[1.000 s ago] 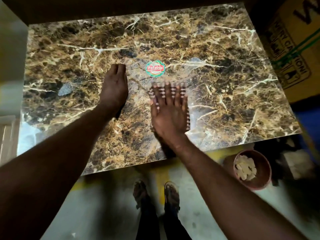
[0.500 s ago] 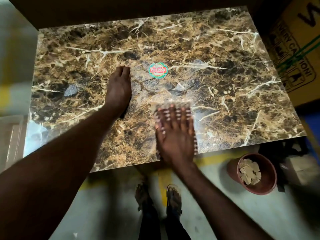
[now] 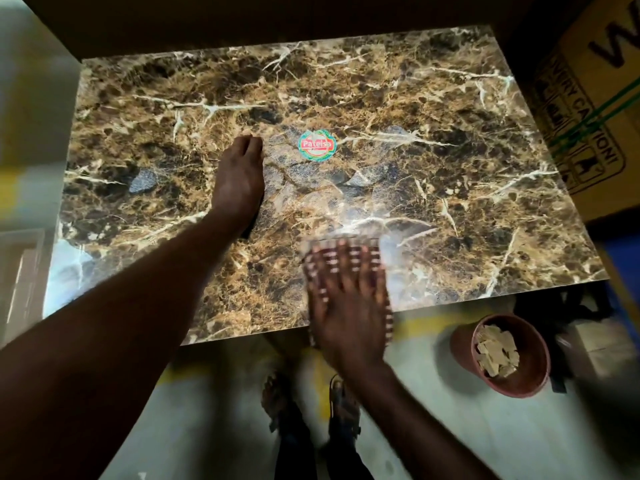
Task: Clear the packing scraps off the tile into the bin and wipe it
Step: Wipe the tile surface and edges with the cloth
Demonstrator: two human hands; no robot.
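At the tile's near edge, the right hand (image 3: 349,306) lies flat with its fingers (image 3: 341,258) straight and spread, pressing a checked cloth (image 3: 375,251) onto the glossy surface; it grips nothing, the cloth simply pinned under palm and fingers. The cloth shows beyond the fingertips and along both sides of the hand, and its near part overhangs the edge of the tile. Hand and cloth are blurred.

Further up and to the left, the left hand (image 3: 239,181) rests palm down on the tile (image 3: 433,168), fingers straight and held together, holding nothing. Just right of its fingertips sits a round red and green sticker (image 3: 317,146), apart from the hand.

The tile is a large brown marble-patterned slab with pale veins, lying level and filling most of the view. Below its near right corner, on the pale floor (image 3: 433,427), stands a round reddish bin (image 3: 502,355) with pale scraps (image 3: 497,351) inside. Two sandalled feet (image 3: 311,403) show under the near edge, between the arms. A cardboard box (image 3: 595,109) with printed lettering and green straps stands beside the tile's right edge.
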